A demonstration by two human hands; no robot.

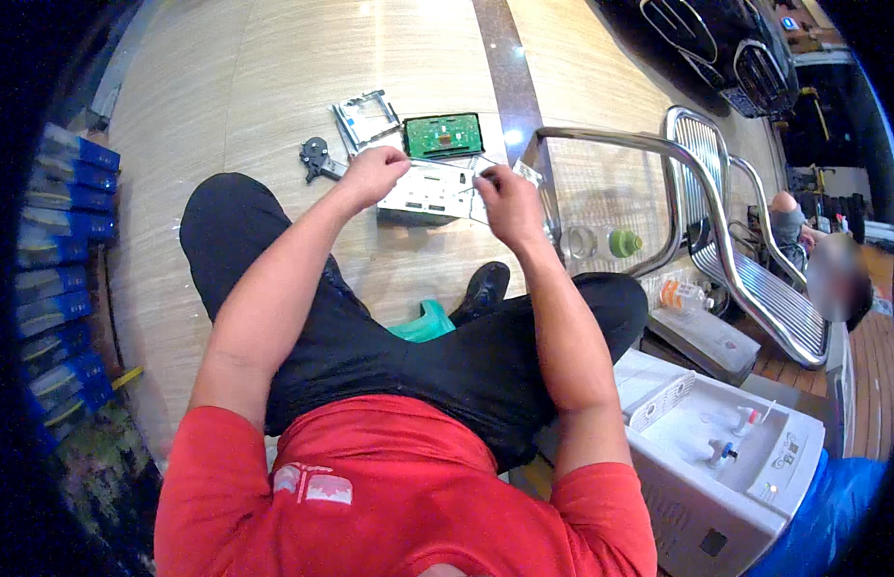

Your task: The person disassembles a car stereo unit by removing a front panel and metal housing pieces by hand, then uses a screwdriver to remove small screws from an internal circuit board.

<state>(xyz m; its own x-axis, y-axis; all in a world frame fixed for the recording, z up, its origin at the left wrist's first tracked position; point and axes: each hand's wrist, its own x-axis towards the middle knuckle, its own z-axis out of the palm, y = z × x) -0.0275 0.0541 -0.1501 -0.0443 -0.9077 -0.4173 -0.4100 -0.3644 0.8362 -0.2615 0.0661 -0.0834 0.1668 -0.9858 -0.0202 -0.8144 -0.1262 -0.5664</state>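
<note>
A pale metal casing [423, 200] with slots in its face lies on the floor in front of me, between my hands. My left hand [375, 176] is at its upper left corner, fingers pinched together; what they grip is too small to make out. Over its right end, my right hand [510, 204] is closed too, with something thin at the fingertips that I cannot name. Just beyond the casing is a green circuit board [444, 135] in a black frame. A silvery metal bracket [367, 119] and a black rounded part [317, 159] lie near my left hand.
A steel-framed bench [697, 202] stands to the right, with a green-lidded jar [624, 242] beside it. A white water dispenser [726, 452] is at the lower right. Stacked blue boxes [67, 260] line the left. A person [831, 274] is at the far right.
</note>
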